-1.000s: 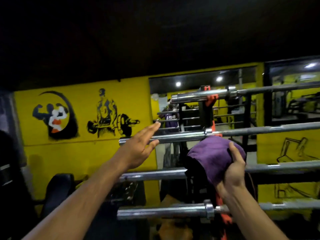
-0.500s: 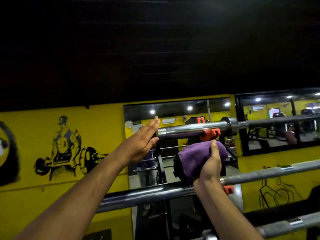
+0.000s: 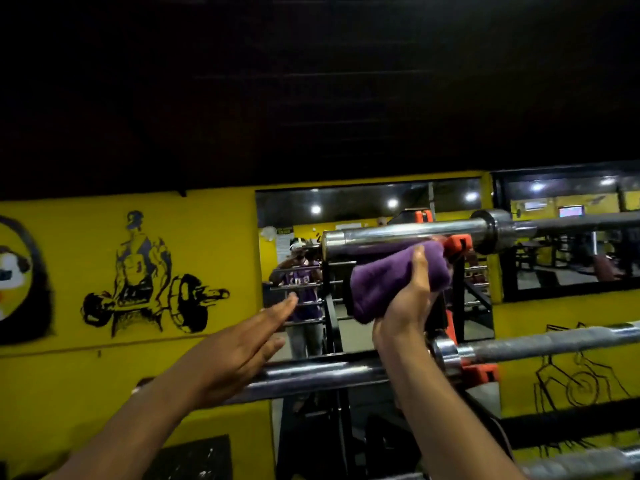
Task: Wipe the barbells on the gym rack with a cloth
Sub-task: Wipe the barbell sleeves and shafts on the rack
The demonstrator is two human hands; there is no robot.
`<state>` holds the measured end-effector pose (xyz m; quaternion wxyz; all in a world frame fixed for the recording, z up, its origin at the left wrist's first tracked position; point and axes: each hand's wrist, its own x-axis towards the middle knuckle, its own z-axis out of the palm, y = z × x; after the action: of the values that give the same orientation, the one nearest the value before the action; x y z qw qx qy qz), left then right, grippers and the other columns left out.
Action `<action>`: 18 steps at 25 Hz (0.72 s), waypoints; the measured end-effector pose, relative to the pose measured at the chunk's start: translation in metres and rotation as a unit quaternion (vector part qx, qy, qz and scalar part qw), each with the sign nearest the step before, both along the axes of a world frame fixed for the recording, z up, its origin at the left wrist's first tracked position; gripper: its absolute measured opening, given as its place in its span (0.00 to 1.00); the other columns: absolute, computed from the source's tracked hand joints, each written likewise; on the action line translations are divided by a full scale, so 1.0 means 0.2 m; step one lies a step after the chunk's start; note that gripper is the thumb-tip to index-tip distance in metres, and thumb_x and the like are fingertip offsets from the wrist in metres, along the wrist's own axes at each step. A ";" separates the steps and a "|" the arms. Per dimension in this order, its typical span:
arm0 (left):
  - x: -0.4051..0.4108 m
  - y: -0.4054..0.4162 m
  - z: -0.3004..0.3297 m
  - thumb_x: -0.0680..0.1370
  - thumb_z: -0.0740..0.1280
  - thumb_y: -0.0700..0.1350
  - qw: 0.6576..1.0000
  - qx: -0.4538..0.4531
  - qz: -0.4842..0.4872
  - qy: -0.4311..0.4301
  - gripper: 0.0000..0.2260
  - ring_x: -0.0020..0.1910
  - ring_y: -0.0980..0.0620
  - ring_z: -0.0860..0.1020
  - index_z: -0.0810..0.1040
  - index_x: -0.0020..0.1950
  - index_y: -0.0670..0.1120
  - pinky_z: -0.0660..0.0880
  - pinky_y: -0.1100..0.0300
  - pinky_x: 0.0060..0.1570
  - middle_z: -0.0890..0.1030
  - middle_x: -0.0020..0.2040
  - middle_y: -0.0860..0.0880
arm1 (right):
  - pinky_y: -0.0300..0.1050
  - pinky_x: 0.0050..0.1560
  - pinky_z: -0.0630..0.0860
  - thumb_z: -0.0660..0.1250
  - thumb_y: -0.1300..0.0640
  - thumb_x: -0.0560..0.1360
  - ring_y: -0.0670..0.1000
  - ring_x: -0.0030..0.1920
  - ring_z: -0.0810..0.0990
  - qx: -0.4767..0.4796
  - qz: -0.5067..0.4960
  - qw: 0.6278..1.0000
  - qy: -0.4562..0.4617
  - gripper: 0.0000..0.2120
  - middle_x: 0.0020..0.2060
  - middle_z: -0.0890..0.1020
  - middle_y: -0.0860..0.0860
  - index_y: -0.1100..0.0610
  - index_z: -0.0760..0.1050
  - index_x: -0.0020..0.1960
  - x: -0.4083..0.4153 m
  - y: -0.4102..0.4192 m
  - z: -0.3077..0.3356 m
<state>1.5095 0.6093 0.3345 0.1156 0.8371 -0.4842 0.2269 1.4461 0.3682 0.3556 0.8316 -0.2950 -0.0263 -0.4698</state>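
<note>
The right hand (image 3: 405, 306) grips a bunched purple cloth (image 3: 388, 282) and presses it up against the underside of the top barbell (image 3: 408, 235), on its chrome sleeve near the left end. The left hand (image 3: 242, 344) hangs flat with fingers straight, holding nothing, just in front of the lower barbell (image 3: 311, 375). I'd judge the wipe of the top sleeve is under way; next comes a slide along it. No writing is readable, not even on the mirror's (image 3: 367, 265) reflected shirt.

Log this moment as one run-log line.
step: wiping top barbell sleeve | right hand: holds cloth under sleeve | left hand: open, free | lower barbell: untouched
</note>
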 end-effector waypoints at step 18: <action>-0.02 0.12 -0.17 0.79 0.39 0.68 0.991 0.068 0.112 -0.024 0.26 0.79 0.59 0.57 0.42 0.78 0.67 0.61 0.58 0.73 0.52 0.79 0.65 | 0.49 0.59 0.77 0.68 0.48 0.79 0.46 0.57 0.80 -0.017 -0.007 1.000 0.018 0.19 0.58 0.78 0.45 0.43 0.66 0.67 -0.01 0.20 0.09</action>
<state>1.5049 0.6334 0.3006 0.0207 0.8860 -0.4047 0.2254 1.4451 0.4077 0.3735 0.8236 -0.3182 -0.0174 -0.4693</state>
